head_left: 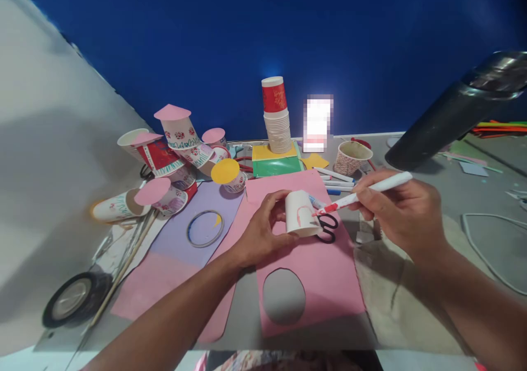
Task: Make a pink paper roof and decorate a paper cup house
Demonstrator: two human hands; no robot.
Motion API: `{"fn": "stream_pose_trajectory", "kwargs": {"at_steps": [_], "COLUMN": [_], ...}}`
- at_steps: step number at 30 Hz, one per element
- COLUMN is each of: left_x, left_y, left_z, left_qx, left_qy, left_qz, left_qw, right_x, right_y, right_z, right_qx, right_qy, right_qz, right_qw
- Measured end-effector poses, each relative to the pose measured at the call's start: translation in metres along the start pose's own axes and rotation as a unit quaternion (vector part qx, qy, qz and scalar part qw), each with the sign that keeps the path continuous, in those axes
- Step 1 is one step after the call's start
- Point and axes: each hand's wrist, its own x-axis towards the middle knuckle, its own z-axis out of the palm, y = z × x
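Observation:
My left hand (267,225) grips a white paper cup (297,209) from its left side, fingers behind and thumb near its lower edge. The cup stands tilted above pink paper (325,283) that has a round hole cut in it. A red curved line shows on the cup's side. In my right hand (395,209) is a white marker (382,185) with a red tip end, pinched between thumb and fingers. Its tip meets or nearly meets the cup at the drawn line. Black-handled scissors (328,229) lie just behind the cup, their blades hidden.
Decorated paper cups with paper discs (167,165) crowd the left. A tall cup stack (276,116) stands on coloured packets (275,166) at the back. Several markers (337,181) lie near a patterned cup (352,158). A tape ring (205,228), black tape roll (72,299) and dark bottle (444,118) surround the work.

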Motion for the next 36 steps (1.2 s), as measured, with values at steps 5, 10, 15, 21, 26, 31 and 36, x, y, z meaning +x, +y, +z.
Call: {"fn": "stream_pose_trajectory", "kwargs": {"at_steps": [5, 10, 15, 21, 26, 31, 36], "left_x": [-0.001, -0.002, -0.002, -0.002, -0.002, -0.001, -0.002], "left_y": [0.003, 0.005, 0.006, 0.007, 0.002, 0.003, 0.005], "left_z": [0.002, 0.003, 0.003, 0.003, 0.002, 0.002, 0.003], "left_qx": [0.015, 0.019, 0.017, 0.014, 0.021, 0.022, 0.017], "left_qy": [0.007, 0.001, 0.002, 0.001, -0.004, -0.006, -0.006], "left_qz": [0.011, 0.006, 0.003, 0.001, 0.012, 0.014, 0.016], "left_qw": [1.000, 1.000, 1.000, 1.000, 1.000, 1.000, 1.000], "right_x": [-0.010, -0.013, -0.012, -0.011, -0.009, -0.009, -0.008], "right_y": [-0.001, -0.003, -0.009, -0.011, -0.011, -0.009, -0.009], "right_z": [0.012, 0.013, 0.014, 0.014, 0.011, 0.009, 0.006], "right_qx": [-0.088, -0.109, -0.102, -0.104, -0.067, -0.079, -0.112], "right_qy": [0.026, -0.001, -0.019, -0.022, -0.063, -0.056, -0.036], "right_qz": [-0.070, -0.093, -0.107, -0.101, -0.109, -0.115, -0.099], "right_qw": [0.993, 0.990, 0.989, 0.989, 0.990, 0.989, 0.988]}}
